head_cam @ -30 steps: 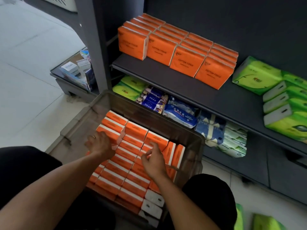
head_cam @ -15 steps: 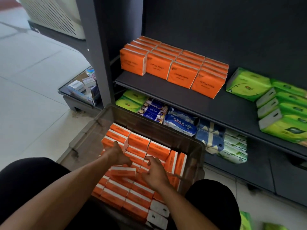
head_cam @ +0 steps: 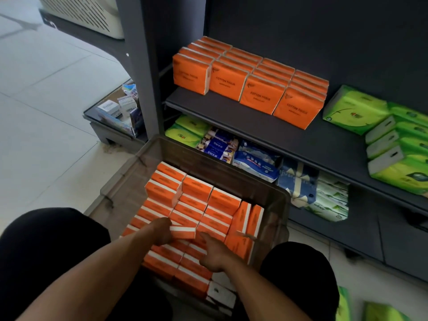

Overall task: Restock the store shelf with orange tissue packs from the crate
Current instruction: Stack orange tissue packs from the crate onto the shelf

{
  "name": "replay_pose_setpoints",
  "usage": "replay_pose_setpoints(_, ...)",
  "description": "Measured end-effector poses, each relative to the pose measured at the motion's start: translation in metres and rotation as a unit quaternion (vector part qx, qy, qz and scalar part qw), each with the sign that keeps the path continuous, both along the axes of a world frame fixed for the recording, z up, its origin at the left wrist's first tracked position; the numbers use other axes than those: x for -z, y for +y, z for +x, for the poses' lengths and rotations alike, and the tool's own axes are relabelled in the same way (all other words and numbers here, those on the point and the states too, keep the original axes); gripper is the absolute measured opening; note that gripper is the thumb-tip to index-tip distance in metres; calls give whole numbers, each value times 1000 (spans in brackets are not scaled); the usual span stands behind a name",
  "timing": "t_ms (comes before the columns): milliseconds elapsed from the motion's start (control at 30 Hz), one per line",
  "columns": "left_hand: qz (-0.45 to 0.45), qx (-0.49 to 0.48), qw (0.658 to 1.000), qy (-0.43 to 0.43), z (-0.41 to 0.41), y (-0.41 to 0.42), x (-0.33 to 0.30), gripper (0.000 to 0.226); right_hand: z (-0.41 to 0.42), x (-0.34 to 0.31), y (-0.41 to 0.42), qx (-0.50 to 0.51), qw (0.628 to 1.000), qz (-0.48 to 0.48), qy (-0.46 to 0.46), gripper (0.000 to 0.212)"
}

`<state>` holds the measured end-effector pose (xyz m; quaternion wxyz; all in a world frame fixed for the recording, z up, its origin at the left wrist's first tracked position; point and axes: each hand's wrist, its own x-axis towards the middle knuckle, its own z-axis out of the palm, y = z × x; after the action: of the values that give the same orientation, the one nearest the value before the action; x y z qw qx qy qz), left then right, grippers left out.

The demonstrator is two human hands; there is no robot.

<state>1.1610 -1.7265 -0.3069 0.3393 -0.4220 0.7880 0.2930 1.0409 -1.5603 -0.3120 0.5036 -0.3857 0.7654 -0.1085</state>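
A brown crate (head_cam: 275, 198) on the floor holds several rows of orange tissue packs (head_cam: 196, 205). My left hand (head_cam: 162, 231) grips the left end of one orange pack (head_cam: 183, 233), which is raised slightly above the rows. My right hand (head_cam: 214, 253) is just right of it, one finger against the pack's right end. Its other fingers dip down among the packs and are hidden. On the dark shelf (head_cam: 254, 126) above, rows of orange packs (head_cam: 247, 79) stand at the left.
Green tissue packs (head_cam: 393, 135) fill the right of the shelf, with bare shelf in front of the orange rows. Mixed blue and green packs (head_cam: 254, 163) sit on the lower shelf behind the crate. A grey upright post (head_cam: 141, 66) stands on the left, and my knees flank the crate.
Both hands dropped from above the packs into the crate. My left hand took hold of one orange pack and raised it slightly; my right hand closed in on its other end.
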Motion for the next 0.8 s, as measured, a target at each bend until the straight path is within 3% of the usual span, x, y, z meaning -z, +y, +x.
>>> replay_pose_setpoints(100, 18, -16, 999, 47, -5, -4, 1, 45, 0, 11, -5, 4, 999, -34, -10, 79)
replay_pose_setpoints(200, 80, -61, 993, 63, -12, -4, -11, 35, -3, 17, -7, 75, 993, -86, -1, 70)
replay_pose_setpoints(267, 134, -132, 979, 75, -20, -8, -21, 28, -7, 14, -11, 131, 979, -151, 21, 68)
replay_pose_setpoints(367, 168, -163, 968, 93, -38, -21, -41, 32, -19, -8, -26, 158, 958, -225, 83, 75)
replay_pose_setpoints(533, 159, -214, 938, 220, -69, -51, -97, 21, -59, -73, -55, 131, 922, -307, 195, 47)
replay_pose_setpoints(600, 165, -233, 914, 287, -78, -65, -125, 18, -76, -101, -71, 124, 898, -349, 238, 44)
replay_pose_setpoints(667, 179, -249, 880, 363, -84, -78, -150, 34, -95, -129, -89, 118, 866, -399, 278, 41)
replay_pose_setpoints(733, 181, -280, 837, 434, -92, -91, -172, 48, -113, -155, -107, 128, 837, -446, 290, 41)
replay_pose_setpoints(800, 163, -297, 803, 490, -105, -105, -190, 44, -133, -175, -126, 158, 815, -481, 281, 40)
